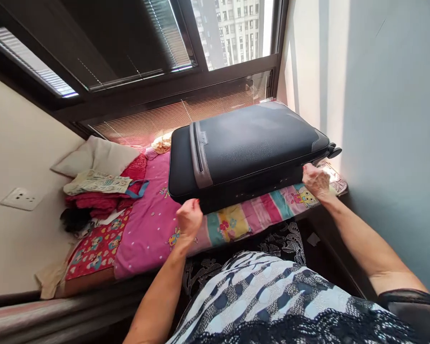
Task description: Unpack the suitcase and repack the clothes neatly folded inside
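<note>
A black suitcase (pixel 247 148) with a grey stripe and zip lies flat on a bed covered by a pink patterned sheet (pixel 146 229), under a window. My left hand (pixel 188 219) is closed on the suitcase's near left corner. Fingers of my right hand (pixel 316 180) curl around its near right edge, close to a wheel (pixel 334 152). The lid's far side sits higher than the near side. Both my arms reach forward over my patterned black-and-white top.
A pile of folded clothes (pixel 100 191) and a white pillow (pixel 96 155) lie at the bed's left end. A wall socket (pixel 21 198) is on the left wall. A blue-grey wall (pixel 387 119) stands close on the right. Blinds (pixel 172 114) cover the lower window.
</note>
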`<action>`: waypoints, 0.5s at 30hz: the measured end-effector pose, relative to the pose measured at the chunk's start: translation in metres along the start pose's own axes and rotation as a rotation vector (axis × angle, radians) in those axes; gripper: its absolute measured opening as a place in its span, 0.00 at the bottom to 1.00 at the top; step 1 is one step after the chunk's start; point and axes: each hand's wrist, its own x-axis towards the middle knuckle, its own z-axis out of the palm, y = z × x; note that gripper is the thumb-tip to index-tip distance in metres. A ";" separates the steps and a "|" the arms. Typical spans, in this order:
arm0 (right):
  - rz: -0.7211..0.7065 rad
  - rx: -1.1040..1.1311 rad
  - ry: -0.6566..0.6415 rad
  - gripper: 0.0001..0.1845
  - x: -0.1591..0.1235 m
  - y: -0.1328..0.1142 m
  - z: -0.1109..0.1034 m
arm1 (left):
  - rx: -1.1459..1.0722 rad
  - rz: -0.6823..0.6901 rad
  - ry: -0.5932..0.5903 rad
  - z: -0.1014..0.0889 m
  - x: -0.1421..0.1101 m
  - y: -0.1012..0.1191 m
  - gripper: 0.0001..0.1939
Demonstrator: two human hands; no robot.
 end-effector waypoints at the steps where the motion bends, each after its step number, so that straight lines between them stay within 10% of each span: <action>1: 0.049 -0.022 -0.007 0.17 0.010 0.013 -0.005 | 0.046 -0.020 0.037 -0.009 0.003 -0.017 0.13; 7: 0.213 -0.079 0.030 0.14 0.070 0.067 -0.025 | 0.184 0.061 0.089 -0.040 0.037 -0.090 0.12; 15: 0.111 -0.116 0.058 0.25 0.117 0.091 -0.039 | 0.158 0.165 -0.020 -0.047 0.091 -0.119 0.10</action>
